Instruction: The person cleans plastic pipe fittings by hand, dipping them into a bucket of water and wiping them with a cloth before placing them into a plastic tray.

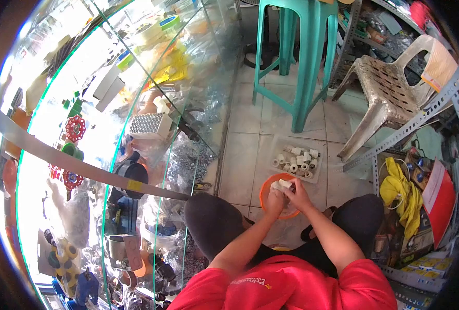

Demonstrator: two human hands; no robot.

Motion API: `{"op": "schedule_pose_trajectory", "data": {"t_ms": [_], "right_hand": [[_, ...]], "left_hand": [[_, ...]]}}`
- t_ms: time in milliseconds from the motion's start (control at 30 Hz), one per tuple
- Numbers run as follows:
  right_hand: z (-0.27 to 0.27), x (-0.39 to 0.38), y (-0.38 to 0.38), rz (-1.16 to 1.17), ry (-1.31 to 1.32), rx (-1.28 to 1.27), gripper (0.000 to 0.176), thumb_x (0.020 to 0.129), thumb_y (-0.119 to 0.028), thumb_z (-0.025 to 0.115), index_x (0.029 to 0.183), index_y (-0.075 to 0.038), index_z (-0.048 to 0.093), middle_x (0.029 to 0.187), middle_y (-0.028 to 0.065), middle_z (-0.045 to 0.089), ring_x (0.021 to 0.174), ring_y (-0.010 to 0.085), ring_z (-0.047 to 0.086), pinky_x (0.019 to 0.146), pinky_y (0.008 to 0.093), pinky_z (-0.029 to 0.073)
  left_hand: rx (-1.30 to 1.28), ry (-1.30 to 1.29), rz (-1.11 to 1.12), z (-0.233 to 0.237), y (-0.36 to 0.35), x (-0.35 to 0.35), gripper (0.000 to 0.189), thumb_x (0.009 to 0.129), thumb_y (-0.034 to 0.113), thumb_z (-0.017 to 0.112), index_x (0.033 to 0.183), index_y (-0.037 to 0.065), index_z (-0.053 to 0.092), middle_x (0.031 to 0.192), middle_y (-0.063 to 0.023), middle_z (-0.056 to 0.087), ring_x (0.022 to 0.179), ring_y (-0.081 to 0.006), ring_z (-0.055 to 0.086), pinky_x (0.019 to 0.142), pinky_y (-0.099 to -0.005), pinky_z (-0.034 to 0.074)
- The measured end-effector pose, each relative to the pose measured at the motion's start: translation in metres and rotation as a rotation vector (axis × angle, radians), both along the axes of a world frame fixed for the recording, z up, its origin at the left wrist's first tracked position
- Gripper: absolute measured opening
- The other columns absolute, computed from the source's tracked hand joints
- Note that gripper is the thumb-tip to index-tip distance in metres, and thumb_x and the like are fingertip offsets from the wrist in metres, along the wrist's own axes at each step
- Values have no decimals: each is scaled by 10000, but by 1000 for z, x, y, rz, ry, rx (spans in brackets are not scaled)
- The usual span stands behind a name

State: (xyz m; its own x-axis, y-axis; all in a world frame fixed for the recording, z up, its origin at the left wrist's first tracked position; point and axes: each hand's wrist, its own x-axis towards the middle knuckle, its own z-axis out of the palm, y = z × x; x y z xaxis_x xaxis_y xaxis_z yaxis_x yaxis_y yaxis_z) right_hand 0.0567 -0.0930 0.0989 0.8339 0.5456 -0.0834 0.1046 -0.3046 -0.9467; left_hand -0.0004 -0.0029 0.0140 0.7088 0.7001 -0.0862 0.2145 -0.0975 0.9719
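Note:
My left hand [275,200] and my right hand [299,197] are close together over an orange basin [264,192] on the floor between my legs. Both have their fingers closed around a white plastic pipe fitting [280,184], which pokes out above the fingertips. The basin's inside is mostly hidden by my hands. Just beyond it lies a clear plastic tub [317,174] with several white fittings [295,164] in it, some showing dark openings.
On the left, a glass display case [159,206] full of hardware runs alongside me. A green plastic stool [302,77] stands ahead. To the right are a worn plastic chair [377,82], a metal shelf frame [402,139] and a yellow cloth [402,194].

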Motion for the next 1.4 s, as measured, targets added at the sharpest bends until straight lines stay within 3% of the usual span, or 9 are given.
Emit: {"op": "schedule_pose_trajectory", "data": {"t_ms": [100,500,667,733,900,1033,1233,1333,1400], "right_hand": [[4,4,2,118,-16,-128,394,708,-240,646,971,-24,449,893,114,542,800,216,543,722,329,430],[-68,110,49,-404,-139,-450,326,719,-237,582,941,-12,500,918,165,574,853,324,553,725,371,431],[-102,66,31,257,-8,-350,153,746,-113,509,869,-52,578,934,143,578,861,279,548,749,335,421],[-59,41,30,131,695,-22,246,793,-131,441,1006,-80,554,1015,178,553,930,306,523,810,327,396],[-136,3,17,324,-417,-674,439,811,-281,431,1185,-50,425,1165,130,463,1002,269,495,830,367,404],[-152,-3,33,-393,1178,133,402,847,-285,394,1154,-38,474,1064,118,547,965,262,519,856,360,389],[-237,-22,7,-289,1355,119,334,819,-283,461,1017,-43,582,959,119,592,916,245,540,788,345,433],[-209,6,-6,521,299,-892,313,772,-213,500,1024,-40,570,966,119,585,925,252,532,788,370,437],[-262,-1,6,-83,731,-45,348,786,-230,510,1081,-46,530,966,97,565,907,217,523,781,314,429]], "left_hand": [[-37,140,-67,-76,10,2,374,849,261,338,882,-45,550,799,-255,567,750,-389,559,649,-464,425],[97,213,-77,2,14,-7,270,776,164,511,1017,53,556,914,-179,574,834,-339,545,756,-398,424],[-312,21,153,32,13,-1,244,808,140,482,1015,23,535,894,-111,570,821,-219,546,739,-317,426],[-519,-161,207,40,13,4,230,843,157,446,1001,8,522,883,-75,560,807,-171,527,716,-289,423],[-602,-92,192,58,17,4,348,889,281,387,1050,-13,482,883,-76,541,779,-161,510,669,-286,421],[-559,-67,198,62,16,7,328,890,278,397,1032,-1,496,891,-67,541,773,-155,508,661,-282,422],[-628,-102,120,37,17,0,297,883,252,423,1025,7,511,900,-60,544,792,-140,505,685,-270,414],[-545,-81,138,45,19,2,274,853,223,467,982,-9,536,869,-53,535,821,-138,496,710,-263,401],[-492,-70,146,60,21,10,265,835,207,492,968,-17,545,842,-56,525,835,-147,491,725,-264,393]]}}
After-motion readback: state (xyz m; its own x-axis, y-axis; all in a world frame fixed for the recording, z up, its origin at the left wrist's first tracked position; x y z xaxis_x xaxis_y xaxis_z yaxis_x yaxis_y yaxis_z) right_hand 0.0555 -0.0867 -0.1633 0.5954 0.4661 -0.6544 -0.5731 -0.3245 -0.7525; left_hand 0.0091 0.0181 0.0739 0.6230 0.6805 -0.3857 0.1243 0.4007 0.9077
